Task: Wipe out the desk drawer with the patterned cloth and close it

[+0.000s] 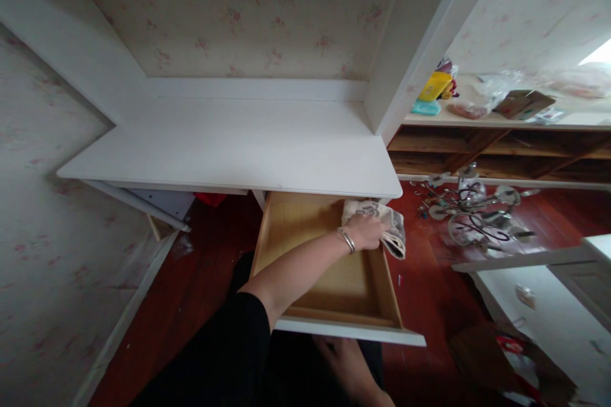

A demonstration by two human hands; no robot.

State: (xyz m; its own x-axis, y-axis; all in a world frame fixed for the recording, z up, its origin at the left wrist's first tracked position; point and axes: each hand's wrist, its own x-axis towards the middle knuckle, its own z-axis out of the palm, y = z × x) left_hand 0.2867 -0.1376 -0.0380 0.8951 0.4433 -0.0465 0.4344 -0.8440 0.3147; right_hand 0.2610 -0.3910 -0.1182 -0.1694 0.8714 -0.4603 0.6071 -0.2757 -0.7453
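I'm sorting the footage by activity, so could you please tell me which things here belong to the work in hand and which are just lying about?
In hand:
left hand pressing a cloth on the right wall of the open drawer
right hand under the drawer front

Lying about:
white desk
metal light fitting on the floor
yellow packet on the shelf
cardboard box
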